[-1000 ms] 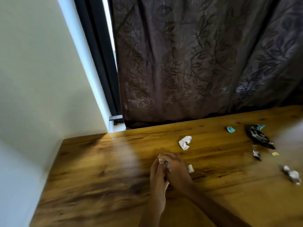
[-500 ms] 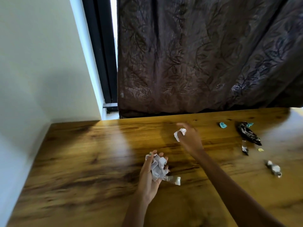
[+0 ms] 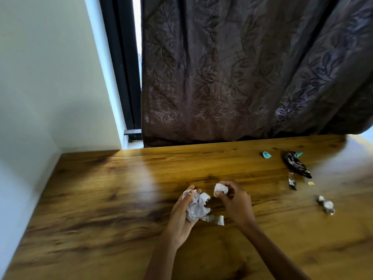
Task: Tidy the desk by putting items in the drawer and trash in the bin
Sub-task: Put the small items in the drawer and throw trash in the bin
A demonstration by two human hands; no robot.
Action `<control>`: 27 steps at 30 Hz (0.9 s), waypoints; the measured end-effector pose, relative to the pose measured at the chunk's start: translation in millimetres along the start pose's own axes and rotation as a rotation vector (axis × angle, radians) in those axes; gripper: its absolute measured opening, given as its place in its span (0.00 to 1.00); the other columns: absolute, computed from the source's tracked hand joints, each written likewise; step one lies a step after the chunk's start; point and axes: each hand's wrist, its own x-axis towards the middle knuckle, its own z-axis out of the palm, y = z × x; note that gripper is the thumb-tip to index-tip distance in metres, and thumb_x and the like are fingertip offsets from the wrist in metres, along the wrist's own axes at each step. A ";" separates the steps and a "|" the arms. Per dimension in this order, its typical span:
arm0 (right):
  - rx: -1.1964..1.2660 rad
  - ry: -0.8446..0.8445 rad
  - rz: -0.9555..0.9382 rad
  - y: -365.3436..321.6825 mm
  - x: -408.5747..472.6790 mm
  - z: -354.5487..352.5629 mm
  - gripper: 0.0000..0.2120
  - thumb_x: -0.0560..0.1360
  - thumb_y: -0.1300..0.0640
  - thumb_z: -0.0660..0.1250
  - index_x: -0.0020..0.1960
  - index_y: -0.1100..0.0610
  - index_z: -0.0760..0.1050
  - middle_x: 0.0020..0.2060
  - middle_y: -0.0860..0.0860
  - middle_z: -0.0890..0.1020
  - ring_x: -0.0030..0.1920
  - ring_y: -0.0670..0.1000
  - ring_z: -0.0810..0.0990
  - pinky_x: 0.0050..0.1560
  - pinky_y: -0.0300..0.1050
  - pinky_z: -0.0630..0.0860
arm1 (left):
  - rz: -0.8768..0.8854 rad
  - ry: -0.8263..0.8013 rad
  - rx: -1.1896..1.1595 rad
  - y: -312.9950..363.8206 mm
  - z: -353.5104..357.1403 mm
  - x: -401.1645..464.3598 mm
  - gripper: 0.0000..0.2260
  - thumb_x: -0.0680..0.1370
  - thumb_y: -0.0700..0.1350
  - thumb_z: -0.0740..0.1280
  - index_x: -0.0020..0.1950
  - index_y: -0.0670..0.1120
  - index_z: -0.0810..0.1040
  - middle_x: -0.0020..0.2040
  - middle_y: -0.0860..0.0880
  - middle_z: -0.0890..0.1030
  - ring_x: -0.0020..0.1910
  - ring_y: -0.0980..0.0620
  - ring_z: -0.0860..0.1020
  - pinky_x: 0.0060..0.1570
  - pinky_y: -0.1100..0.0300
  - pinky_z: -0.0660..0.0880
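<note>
Head view, looking down at a wooden tabletop (image 3: 105, 199) that fills the lower half of the frame, both hands meeting just right of centre. The left hand (image 3: 181, 215) is turned palm-up with its fingers curled round a bundle of crumpled white paper (image 3: 196, 206), and a strip of silvery wrapper (image 3: 215, 219) trails out of that bundle to the right, low over the wood. The right hand (image 3: 236, 203) sits just beside it, knuckles up, thumb and fingertips pinching a small white paper wad (image 3: 221, 188) held close to the bundle but apart from it. More trash lies further right on the tabletop: a little teal scrap (image 3: 266, 155) near the far edge, a black snack wrapper (image 3: 296, 164) just right of it with another bit of teal at its top end, a small black-and-silver torn piece (image 3: 292, 181) below that, a tiny yellow scrap (image 3: 311, 183) beside it, and a twisted silver candy wrapper (image 3: 325, 204) nearer the right edge. A dark brown curtain with a leaf pattern (image 3: 232, 73) hangs behind the tabletop across the upper right of the frame, a black window frame (image 3: 123, 63) shows left of it, and a pale wall (image 3: 46, 73) fills the upper left.
</note>
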 end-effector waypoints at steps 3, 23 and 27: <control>0.001 -0.104 -0.087 -13.0 -26.7 2.4 0.12 0.77 0.56 0.65 0.61 0.51 0.75 0.51 0.46 0.82 0.47 0.41 0.80 0.44 0.32 0.76 | -0.073 -0.084 0.049 -12.1 10.3 -3.9 0.27 0.72 0.46 0.69 0.70 0.45 0.69 0.64 0.40 0.76 0.61 0.42 0.76 0.59 0.47 0.74; -0.568 0.194 0.348 172.7 2.7 -160.8 0.25 0.79 0.55 0.58 0.74 0.52 0.57 0.76 0.55 0.50 0.75 0.62 0.49 0.72 0.60 0.51 | 0.046 0.210 0.208 -68.5 56.0 8.2 0.09 0.77 0.35 0.63 0.54 0.45 0.75 0.52 0.41 0.78 0.50 0.45 0.77 0.48 0.54 0.75; -0.582 0.229 0.212 198.5 -7.5 -166.9 0.19 0.77 0.55 0.62 0.67 0.57 0.69 0.66 0.59 0.69 0.65 0.60 0.66 0.62 0.55 0.66 | 0.073 0.245 0.248 -92.4 73.4 13.5 0.09 0.76 0.35 0.64 0.54 0.45 0.75 0.53 0.40 0.78 0.50 0.44 0.78 0.47 0.54 0.75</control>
